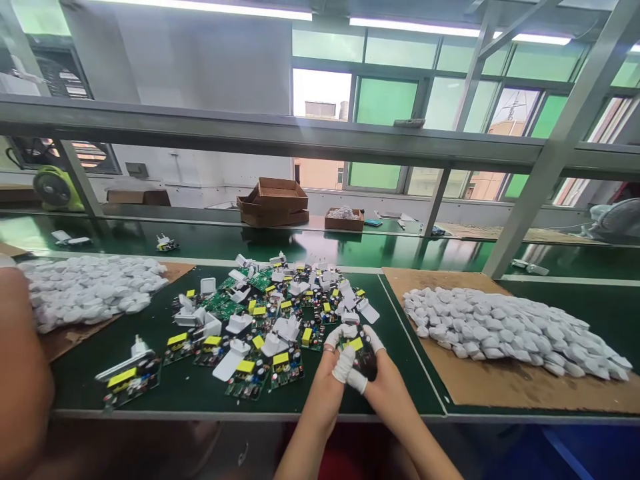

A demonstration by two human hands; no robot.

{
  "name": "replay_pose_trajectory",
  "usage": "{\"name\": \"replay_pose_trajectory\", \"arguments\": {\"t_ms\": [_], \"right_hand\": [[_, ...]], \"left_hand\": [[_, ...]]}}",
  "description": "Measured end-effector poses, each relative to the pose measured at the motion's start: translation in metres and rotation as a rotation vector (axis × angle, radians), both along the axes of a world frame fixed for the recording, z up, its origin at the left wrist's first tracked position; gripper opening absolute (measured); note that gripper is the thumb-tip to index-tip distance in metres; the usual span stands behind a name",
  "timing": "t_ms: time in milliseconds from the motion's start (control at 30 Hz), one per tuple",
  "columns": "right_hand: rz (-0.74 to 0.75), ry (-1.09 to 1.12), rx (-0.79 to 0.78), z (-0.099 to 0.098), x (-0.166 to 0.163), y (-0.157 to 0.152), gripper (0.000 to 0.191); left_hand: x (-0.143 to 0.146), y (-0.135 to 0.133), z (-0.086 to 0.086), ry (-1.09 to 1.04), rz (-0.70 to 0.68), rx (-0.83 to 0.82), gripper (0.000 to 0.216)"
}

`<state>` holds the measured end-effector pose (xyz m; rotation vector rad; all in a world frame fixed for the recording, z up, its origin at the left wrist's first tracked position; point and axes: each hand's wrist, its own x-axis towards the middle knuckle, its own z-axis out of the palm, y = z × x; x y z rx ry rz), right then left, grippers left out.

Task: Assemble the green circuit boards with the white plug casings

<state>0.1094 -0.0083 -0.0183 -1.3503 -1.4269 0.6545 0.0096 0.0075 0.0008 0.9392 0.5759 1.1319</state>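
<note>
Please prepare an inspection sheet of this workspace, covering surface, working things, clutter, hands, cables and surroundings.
Surface: green bench top, with cardboard sheet at right.
Job's things: one circuit board held; loose circuit boards with yellow parts and white plug casings spread beyond and left of it.
Clutter: heaps of white pieces at left and right; brown boxes behind.
Hands: left hand and right hand both grip the held board; white coverings on fingertips.
Cables: nothing seen clearly; a dark loop beside the green fan cannot be identified.
Surroundings: metal rail, windows, another person's arm at left edge.
</note>
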Motion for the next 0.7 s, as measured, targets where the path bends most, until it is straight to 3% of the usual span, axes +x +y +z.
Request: {"name": "replay_pose_trajectory", "arguments": {"t_ms": [67, 200, 367, 467, 700], "right_hand": [[-0.016, 0.004, -0.008, 0.000, -0.005, 0.001, 0.063], [-0.042, -0.093, 0.038, 0.001, -0.006, -0.005, 0.057], [-0.091, -0.270, 0.099, -0.001, -0.005, -0.011, 0.053], [-0.128, -0.368, 0.151, -0.004, -0.004, -0.011, 0.052], [-0.141, -0.540, 0.260, -0.013, -0.001, -0.012, 0.052]], "left_hand": [[-0.003, 0.001, 0.002, 0.066, 0.046, 0.015, 0.043], [-0.010, 0.011, 0.004, 0.403, 0.195, 0.135, 0.038], [-0.011, 0.019, 0.000, 0.432, 0.202, 0.131, 0.040], [-0.013, 0.016, 0.000, 0.510, 0.175, 0.222, 0.037], [-0.016, 0.000, 0.007, 1.013, 0.214, 0.478, 0.040]]}}
